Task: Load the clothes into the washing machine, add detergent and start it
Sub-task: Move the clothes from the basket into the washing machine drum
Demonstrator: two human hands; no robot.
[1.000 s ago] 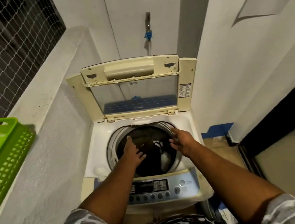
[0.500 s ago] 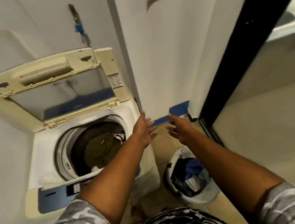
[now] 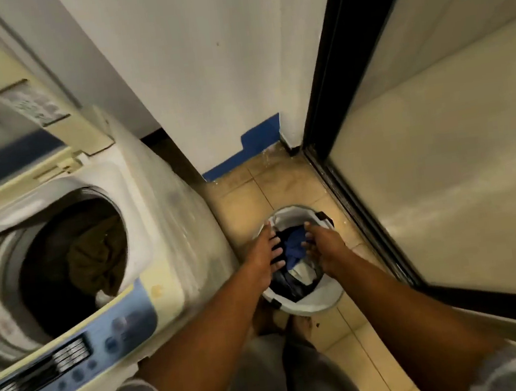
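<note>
We see a white sticker (image 3: 36, 106) on the raised lid (image 3: 14, 104) of the top-loading washing machine (image 3: 165, 238), but its print is blurred and we cannot read it; the markings on the blue control panel (image 3: 75, 354) are just as unreadable, and we find no legible brand.

Both arms reach forward and down, to the right of the machine. Our left hand (image 3: 264, 252) hangs over the left inner edge of the white laundry basket (image 3: 313, 301), fingers spread and straight, holding nothing. Our right hand (image 3: 322, 247) is lowered over the basket's middle with fingers pointing down toward the clothes; whether it has closed on any fabric we cannot tell, since the fingertips are hidden.

The basket stands on the tan floor tiles (image 3: 238, 204) just beside the machine, and in it lie dark clothes (image 3: 287, 280) with a blue garment (image 3: 294, 242) between the two hands. An olive-brown garment (image 3: 95, 249) already lies in the open drum (image 3: 26, 263).
</note>
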